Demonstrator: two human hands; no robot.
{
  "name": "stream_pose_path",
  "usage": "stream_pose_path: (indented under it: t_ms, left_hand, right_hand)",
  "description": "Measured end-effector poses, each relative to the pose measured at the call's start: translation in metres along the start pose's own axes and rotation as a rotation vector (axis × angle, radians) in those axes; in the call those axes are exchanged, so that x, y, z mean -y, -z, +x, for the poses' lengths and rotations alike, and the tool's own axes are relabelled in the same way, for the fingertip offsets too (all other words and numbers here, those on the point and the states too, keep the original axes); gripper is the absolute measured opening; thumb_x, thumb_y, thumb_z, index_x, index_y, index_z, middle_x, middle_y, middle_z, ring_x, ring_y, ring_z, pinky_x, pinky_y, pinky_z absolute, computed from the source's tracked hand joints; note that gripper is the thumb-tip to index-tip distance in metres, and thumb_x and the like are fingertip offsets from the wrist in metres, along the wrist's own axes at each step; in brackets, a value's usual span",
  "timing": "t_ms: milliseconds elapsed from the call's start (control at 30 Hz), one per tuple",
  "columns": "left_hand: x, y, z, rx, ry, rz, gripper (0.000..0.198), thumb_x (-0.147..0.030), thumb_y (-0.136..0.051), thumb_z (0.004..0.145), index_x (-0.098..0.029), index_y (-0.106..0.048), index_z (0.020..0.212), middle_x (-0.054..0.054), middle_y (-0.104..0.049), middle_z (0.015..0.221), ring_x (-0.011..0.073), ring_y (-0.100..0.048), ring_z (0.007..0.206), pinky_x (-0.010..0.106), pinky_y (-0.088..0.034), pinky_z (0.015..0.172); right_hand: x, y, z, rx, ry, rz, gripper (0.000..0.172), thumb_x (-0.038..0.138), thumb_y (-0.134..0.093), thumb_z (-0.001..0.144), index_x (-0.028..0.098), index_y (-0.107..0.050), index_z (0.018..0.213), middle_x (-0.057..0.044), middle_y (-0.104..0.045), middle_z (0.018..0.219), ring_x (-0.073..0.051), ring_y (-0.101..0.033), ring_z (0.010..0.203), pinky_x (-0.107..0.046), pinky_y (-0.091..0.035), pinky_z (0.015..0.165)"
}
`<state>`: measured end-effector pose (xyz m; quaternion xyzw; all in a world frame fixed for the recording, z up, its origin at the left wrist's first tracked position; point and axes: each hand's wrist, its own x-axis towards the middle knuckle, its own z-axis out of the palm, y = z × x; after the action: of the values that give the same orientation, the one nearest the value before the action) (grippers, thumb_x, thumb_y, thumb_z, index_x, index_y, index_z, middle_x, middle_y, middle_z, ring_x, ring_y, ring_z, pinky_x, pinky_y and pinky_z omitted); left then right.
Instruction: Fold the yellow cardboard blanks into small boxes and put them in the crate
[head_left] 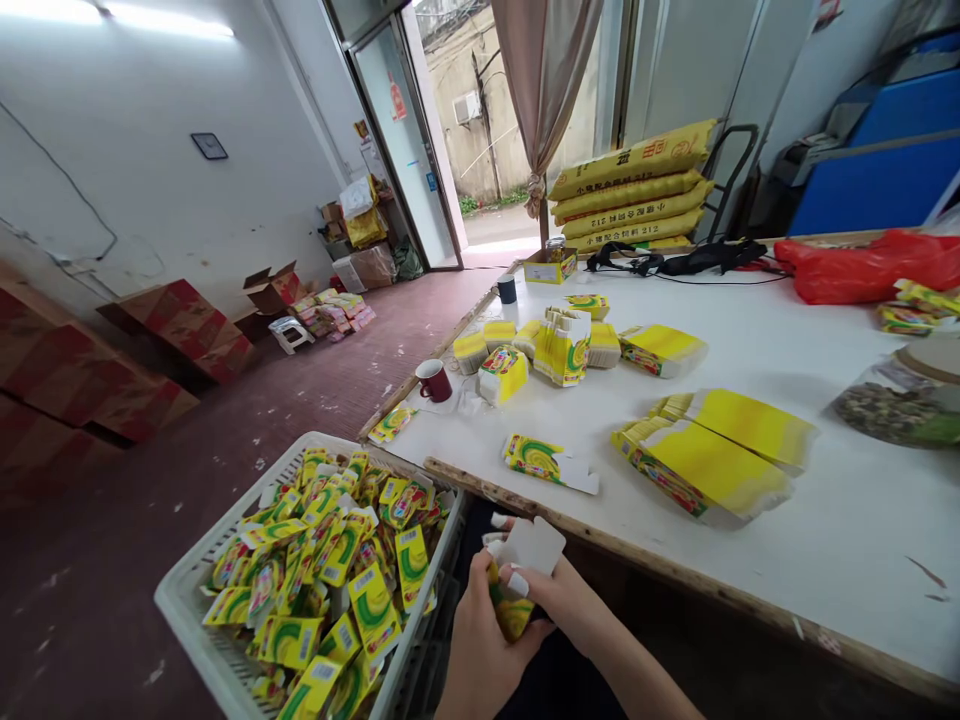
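The person's left hand (474,628) and right hand (556,592) close their grip around a yellow carton (513,618), white flap raised, before the desk (817,560). Cartons already heap the plastic crate (225,526); flat carton stacks (709,462) on the desk suggest plenty is left.

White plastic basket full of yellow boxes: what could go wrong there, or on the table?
The white slatted plastic basket is piled full of yellow printed cardboard boxes, so some might slip out if bumped. The dark red mug stands near the white tabletop's edge, so a knock could send it down.
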<state>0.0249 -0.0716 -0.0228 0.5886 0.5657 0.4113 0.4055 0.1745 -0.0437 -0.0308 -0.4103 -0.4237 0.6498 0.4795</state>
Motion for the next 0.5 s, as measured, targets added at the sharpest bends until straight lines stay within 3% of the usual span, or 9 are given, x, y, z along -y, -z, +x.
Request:
stream_pose_path:
  t_ms: [133,267,367,500]
  left_hand:
    - [0.003,0.001,0.001,-0.011,-0.029,0.017,0.066,-0.028,-0.09,0.065,-0.022,-0.06,0.123,0.016,-0.075,0.117,0.0339,-0.073,0.105,0.042,-0.057,0.09]
    - [0.004,0.002,0.003,0.045,-0.106,-0.025,0.046,-0.024,-0.082,0.071,-0.023,-0.061,0.112,0.01,-0.073,0.107,0.0272,-0.072,0.096,0.036,-0.057,0.084]
    - [0.005,-0.002,0.004,0.035,-0.065,-0.012,0.058,-0.025,-0.081,0.07,-0.023,-0.055,0.122,0.01,-0.072,0.112,0.0272,-0.072,0.1,0.037,-0.057,0.087]
    - [0.009,-0.01,0.008,-0.025,0.03,0.003,0.069,-0.023,-0.081,0.067,-0.022,-0.048,0.127,0.014,-0.068,0.124,0.0292,-0.069,0.112,0.044,-0.055,0.098]
  right_hand:
    - [0.007,-0.003,0.0,0.085,-0.006,-0.032,0.065,0.066,-0.073,0.081,0.024,-0.063,0.129,-0.012,-0.071,0.122,-0.033,-0.066,0.116,-0.051,-0.05,0.106]
    - [0.012,-0.002,-0.003,0.218,0.116,-0.124,0.07,0.072,-0.06,0.089,0.026,-0.06,0.141,-0.014,-0.068,0.134,-0.034,-0.062,0.127,-0.053,-0.043,0.114]
    - [0.015,0.001,-0.008,0.287,0.172,-0.254,0.059,0.054,-0.052,0.1,0.026,-0.052,0.152,-0.014,-0.059,0.15,-0.032,-0.053,0.14,-0.053,-0.036,0.121]
    - [0.018,-0.001,-0.011,0.181,0.261,-0.39,0.053,0.021,-0.046,0.098,0.027,-0.055,0.15,-0.01,-0.057,0.154,-0.027,-0.053,0.143,-0.048,-0.038,0.123]
